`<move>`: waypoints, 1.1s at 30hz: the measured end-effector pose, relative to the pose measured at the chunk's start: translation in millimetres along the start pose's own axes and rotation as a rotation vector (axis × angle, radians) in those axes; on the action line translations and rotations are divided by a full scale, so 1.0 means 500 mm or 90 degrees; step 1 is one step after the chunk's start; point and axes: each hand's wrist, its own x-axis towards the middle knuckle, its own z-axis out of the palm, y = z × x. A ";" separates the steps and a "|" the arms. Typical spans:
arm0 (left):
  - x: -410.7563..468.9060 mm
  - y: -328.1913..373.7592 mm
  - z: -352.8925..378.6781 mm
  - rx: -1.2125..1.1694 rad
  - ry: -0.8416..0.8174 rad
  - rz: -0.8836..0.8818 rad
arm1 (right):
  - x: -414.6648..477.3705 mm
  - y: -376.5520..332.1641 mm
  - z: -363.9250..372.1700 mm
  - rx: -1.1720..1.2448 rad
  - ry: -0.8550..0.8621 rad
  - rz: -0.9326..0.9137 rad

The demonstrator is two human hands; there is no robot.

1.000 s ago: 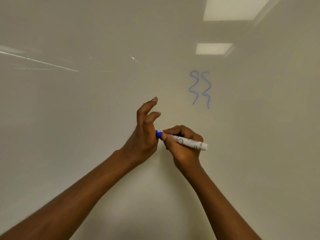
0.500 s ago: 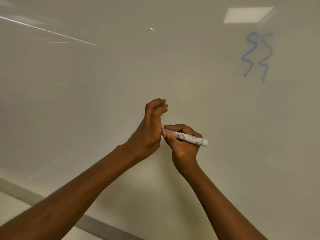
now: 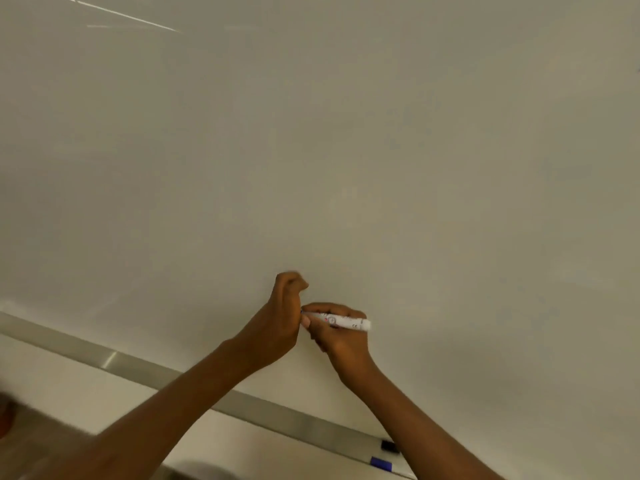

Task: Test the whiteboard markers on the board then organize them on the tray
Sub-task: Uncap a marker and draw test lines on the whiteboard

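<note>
White marker [image 3: 341, 321] gripped by right hand [image 3: 341, 336]; left hand [image 3: 277, 323] curled over its tip; tray [image 3: 242, 407] below.

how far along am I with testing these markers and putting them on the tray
Done: nothing drawn on the whiteboard shows in this view, so the testing can't be judged. In hand: the right hand grips a white marker, the left hand closed over its tip end, probably capping it. Left: setting it on the tray, where a blue cap and a black cap already show.
</note>
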 end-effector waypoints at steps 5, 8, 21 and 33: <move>-0.155 -0.098 0.072 0.071 -0.097 -0.034 | -0.071 0.127 0.016 0.012 0.098 0.192; -0.228 -0.155 0.122 0.083 -0.169 -0.100 | -0.100 0.195 0.023 -0.027 0.175 0.281; -0.394 -0.267 0.240 0.037 -0.484 -0.234 | -0.166 0.439 0.008 -0.652 -0.185 0.299; -0.422 -0.295 0.278 0.086 -0.548 -0.230 | -0.187 0.512 0.005 -0.776 -0.251 0.333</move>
